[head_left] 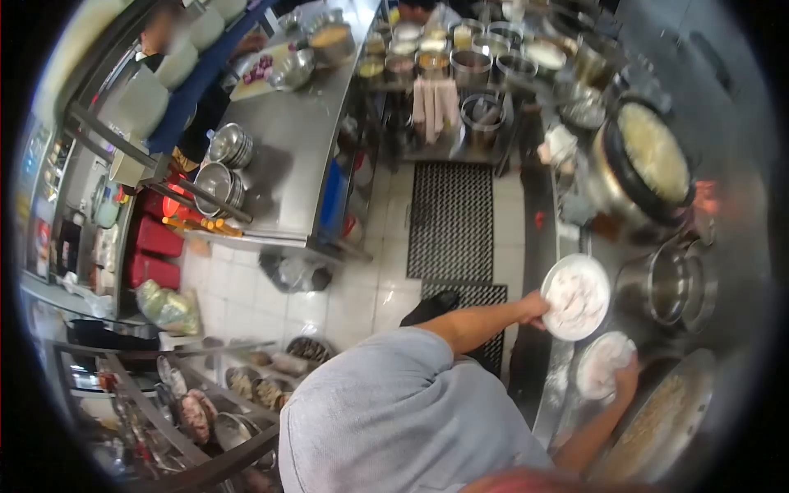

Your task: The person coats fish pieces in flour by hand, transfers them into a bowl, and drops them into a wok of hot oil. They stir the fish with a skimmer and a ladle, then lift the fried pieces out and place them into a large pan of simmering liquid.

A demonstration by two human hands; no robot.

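One crowded kitchen: a steel counter (552, 396) runs along the right, a steel table (283, 156) stands at far left, and a pale tiled floor (386, 222) lies between.

Two white dishes sit side by side at the counter, the far dish (606, 294) bearing white powder and pale pieces, the near dish (585, 380) a white, floury heap. The left hand (534, 311) is clamped on the far dish's left rim. The right hand (626, 378) is at the near dish's right side, fingers against the heap; whether they grip cannot be told.

Two stacks of metal bowls, one far (230, 145) and one near (215, 187), stand on the table. Two black mats, one far (450, 220) and one near (481, 293), cover part of the floor. Two other people show, one at far left (151, 61), one at the far end (445, 16).

A large pot (608, 191) of pale food stands beyond the dishes; a wide pan (699, 394) crowds the right hand's near side. Many tubs (472, 77) line the far end, a pink cloth (434, 111) hanging below. A rack (245, 457) fills near left.
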